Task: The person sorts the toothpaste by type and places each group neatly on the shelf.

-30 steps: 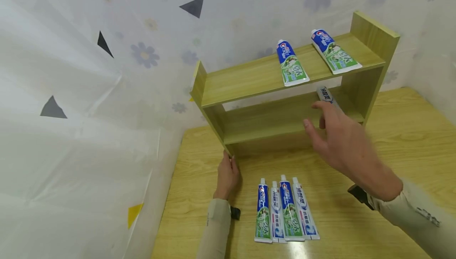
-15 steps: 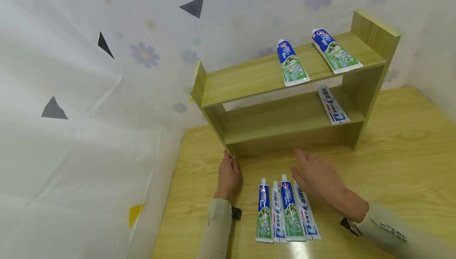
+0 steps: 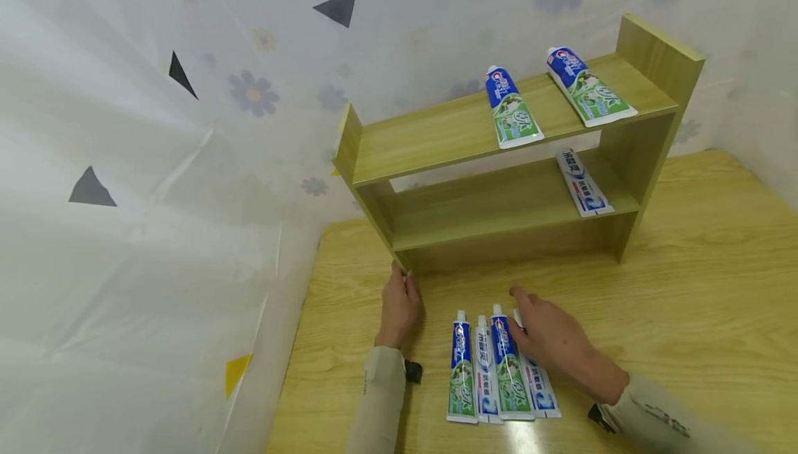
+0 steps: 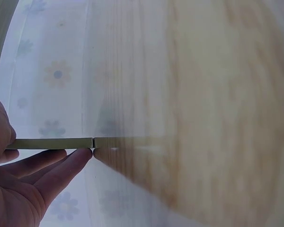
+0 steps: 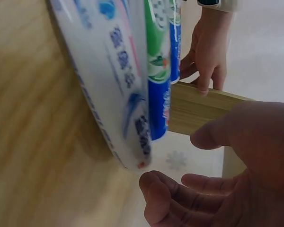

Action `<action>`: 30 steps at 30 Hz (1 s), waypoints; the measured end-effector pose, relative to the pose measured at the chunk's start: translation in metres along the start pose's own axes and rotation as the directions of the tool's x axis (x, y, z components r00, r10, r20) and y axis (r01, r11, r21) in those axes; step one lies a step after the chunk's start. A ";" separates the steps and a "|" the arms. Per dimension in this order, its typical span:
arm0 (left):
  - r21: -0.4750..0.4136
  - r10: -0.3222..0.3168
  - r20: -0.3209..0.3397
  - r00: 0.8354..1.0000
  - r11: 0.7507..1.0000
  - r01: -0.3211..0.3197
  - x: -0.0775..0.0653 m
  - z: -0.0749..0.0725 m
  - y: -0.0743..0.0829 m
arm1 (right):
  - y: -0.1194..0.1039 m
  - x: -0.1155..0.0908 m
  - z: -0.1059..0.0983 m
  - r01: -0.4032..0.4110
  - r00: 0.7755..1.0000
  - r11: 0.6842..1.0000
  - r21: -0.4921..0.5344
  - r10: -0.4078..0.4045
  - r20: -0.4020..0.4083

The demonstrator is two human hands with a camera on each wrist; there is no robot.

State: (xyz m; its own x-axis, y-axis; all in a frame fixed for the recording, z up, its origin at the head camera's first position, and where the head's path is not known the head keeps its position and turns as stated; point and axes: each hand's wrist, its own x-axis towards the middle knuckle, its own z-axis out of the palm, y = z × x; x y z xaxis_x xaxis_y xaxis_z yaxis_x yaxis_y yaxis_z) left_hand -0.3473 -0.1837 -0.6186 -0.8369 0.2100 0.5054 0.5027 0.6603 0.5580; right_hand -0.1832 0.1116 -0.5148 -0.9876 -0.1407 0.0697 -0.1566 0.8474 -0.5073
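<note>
White toothpaste tube (image 3: 541, 388); flat on tabletop (image 3: 717, 274)

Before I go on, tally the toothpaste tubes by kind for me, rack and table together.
Blue-and-green Crest toothpaste tubes: 4 (2 on the wooden rack, 2 on the table)
White 冷酸灵 toothpaste tubes: 3 (1 on the wooden rack, 2 on the table)
Total: 7

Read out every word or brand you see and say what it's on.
"Crest": four blue-green tubes
"冷酸灵": white tubes on shelf and table
"抗敏感": the same white tubes
Too blurred or small: lettering on both sleeves, the tubes' remaining print
</note>
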 end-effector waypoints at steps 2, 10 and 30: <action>0.013 -0.016 0.003 1.000 1.000 0.016 0.000 0.007 -0.012 | 0.001 -0.001 0.004 -0.014 1.000 1.000 0.015 0.014 0.018; 0.018 -0.005 0.020 1.000 1.000 0.005 -0.002 0.001 -0.003 | 0.007 -0.004 0.017 -0.034 0.999 0.999 0.022 0.034 0.035; 0.032 -0.027 0.038 0.999 0.999 0.026 0.000 0.007 -0.016 | 0.016 -0.022 0.030 -0.048 0.997 0.989 -0.137 0.054 0.045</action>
State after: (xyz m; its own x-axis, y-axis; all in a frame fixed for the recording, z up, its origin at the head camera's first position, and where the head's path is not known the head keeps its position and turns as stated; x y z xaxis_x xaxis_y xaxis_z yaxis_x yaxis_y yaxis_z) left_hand -0.3565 -0.1888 -0.6325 -0.8579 0.2189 0.4649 0.4736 0.6879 0.5499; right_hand -0.1639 0.1130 -0.5503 -0.9931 -0.1174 0.0032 -0.1095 0.9152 -0.3878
